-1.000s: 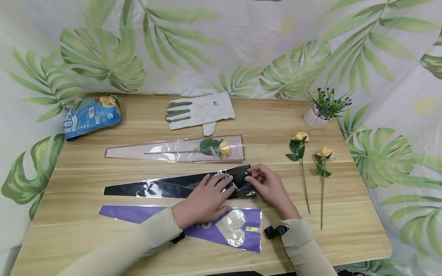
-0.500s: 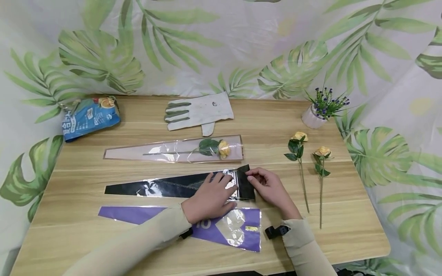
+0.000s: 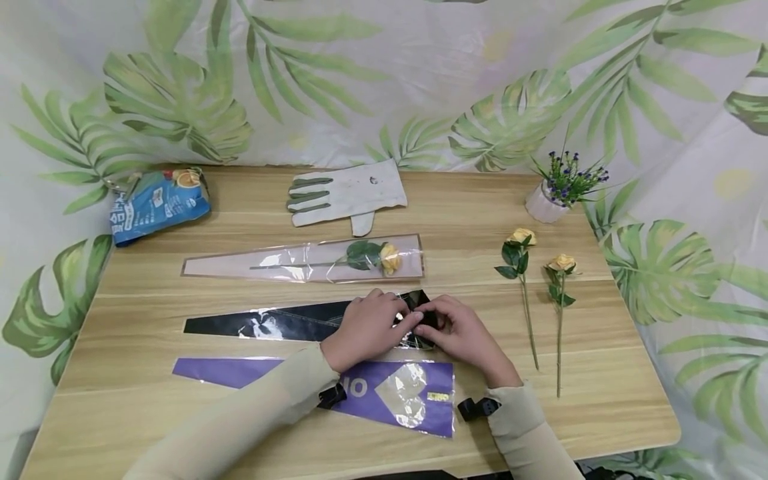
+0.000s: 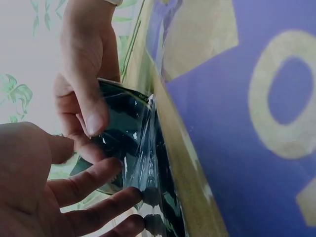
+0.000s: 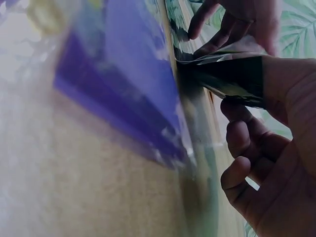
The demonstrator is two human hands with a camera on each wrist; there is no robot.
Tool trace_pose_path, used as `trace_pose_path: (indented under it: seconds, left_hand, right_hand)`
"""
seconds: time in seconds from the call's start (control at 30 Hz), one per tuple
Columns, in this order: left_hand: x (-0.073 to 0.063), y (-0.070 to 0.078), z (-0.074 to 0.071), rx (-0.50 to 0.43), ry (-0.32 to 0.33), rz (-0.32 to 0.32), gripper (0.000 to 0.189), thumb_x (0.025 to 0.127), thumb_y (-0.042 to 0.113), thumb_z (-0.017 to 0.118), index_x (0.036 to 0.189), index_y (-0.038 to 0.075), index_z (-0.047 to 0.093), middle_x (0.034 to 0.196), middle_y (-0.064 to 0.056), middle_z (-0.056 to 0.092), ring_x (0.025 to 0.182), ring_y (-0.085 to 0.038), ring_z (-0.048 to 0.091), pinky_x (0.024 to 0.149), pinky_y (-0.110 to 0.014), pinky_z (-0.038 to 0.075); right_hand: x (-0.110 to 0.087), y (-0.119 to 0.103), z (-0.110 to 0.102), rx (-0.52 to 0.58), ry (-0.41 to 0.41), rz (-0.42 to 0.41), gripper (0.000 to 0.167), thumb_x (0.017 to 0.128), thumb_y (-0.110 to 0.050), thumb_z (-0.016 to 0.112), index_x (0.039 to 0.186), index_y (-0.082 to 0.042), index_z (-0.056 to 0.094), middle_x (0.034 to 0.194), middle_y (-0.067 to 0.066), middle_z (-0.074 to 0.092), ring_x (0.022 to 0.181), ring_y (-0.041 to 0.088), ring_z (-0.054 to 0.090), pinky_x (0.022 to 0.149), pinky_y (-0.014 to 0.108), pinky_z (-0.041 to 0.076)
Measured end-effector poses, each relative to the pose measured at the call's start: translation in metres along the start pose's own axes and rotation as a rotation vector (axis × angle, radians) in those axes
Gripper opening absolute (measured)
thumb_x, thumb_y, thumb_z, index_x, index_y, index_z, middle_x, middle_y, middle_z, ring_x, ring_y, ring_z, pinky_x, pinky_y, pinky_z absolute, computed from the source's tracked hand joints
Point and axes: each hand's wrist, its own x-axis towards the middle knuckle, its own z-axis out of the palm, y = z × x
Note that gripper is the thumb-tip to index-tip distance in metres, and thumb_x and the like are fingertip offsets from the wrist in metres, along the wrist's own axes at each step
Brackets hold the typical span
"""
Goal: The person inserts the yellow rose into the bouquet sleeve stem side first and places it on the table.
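Note:
A black flower sleeve (image 3: pixel 258 325) with a glossy clear front lies across the middle of the table, its wide end lifted. My right hand (image 3: pixel 462 332) pinches that wide end between thumb and fingers; in the right wrist view the dark flap (image 5: pixel 237 81) stands bent up in its grip. My left hand (image 3: pixel 369 330) is over the sleeve next to the right, its thumb close to the right thumb. In the left wrist view its spread fingers (image 4: pixel 106 210) touch the clear film. The left hand covers part of the sleeve in the head view.
A purple flower sleeve (image 3: pixel 441 413) lies nearer me, partly under my left forearm. Beyond is a pale sleeve (image 3: pixel 210 265) holding a yellow rose (image 3: pixel 390 259). Two loose yellow roses (image 3: pixel 522 237) lie right. A work glove (image 3: pixel 354 193), blue pouch (image 3: pixel 159 207) and potted plant (image 3: pixel 547 203) stand farther back.
My left hand has gone from lying flat on the black sleeve to its wide end, beside the right hand. That end, flatter half a second ago, is now bent up.

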Motion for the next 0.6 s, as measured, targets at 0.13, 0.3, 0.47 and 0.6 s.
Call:
trace_pose_path:
  seconds: [0.13, 0.3, 0.47, 0.6]
  left_hand:
    - [0.002, -0.002, -0.001, -0.011, 0.025, 0.014, 0.030, 0.104, 0.042, 0.052, 0.103, 0.023, 0.076, 0.099, 0.006, 0.068, 0.092, -0.017, 0.057, 0.070, -0.044, 0.049]
    - [0.004, -0.002, -0.004, -0.046, 0.033, 0.026, 0.024, 0.102, 0.036, 0.055, 0.089, 0.024, 0.073, 0.086, 0.008, 0.065, 0.084, -0.017, 0.056, 0.059, -0.041, 0.047]
    - [0.002, -0.002, -0.005, -0.065, 0.044, 0.026, 0.022, 0.103, 0.033, 0.057, 0.093, 0.023, 0.073, 0.087, 0.010, 0.065, 0.084, -0.017, 0.057, 0.059, -0.040, 0.047]
    - [0.001, -0.003, -0.005, -0.068, 0.037, 0.028, 0.023, 0.104, 0.033, 0.056, 0.095, 0.022, 0.074, 0.088, 0.010, 0.066, 0.085, -0.017, 0.057, 0.060, -0.040, 0.047]
  right_hand:
    - [-0.001, -0.003, -0.004, 0.033, -0.022, 0.012, 0.031, 0.088, -0.021, 0.082, 0.117, -0.016, 0.072, 0.095, -0.002, 0.063, 0.073, 0.017, 0.055, 0.062, 0.030, 0.048]
    - [-0.004, -0.002, -0.041, 0.195, 0.047, 0.260, 0.028, 0.098, -0.026, 0.071, 0.121, -0.010, 0.069, 0.106, 0.005, 0.067, 0.090, 0.023, 0.062, 0.076, 0.032, 0.053]
    - [-0.003, 0.017, -0.108, 0.028, 0.366, 0.520, 0.034, 0.102, -0.028, 0.063, 0.123, -0.001, 0.068, 0.112, 0.015, 0.067, 0.097, 0.025, 0.061, 0.078, 0.027, 0.050]
    - [-0.003, 0.040, -0.143, -0.261, 0.341, 0.650, 0.039, 0.105, -0.023, 0.055, 0.131, 0.004, 0.063, 0.112, 0.023, 0.066, 0.093, 0.031, 0.061, 0.075, 0.038, 0.049]
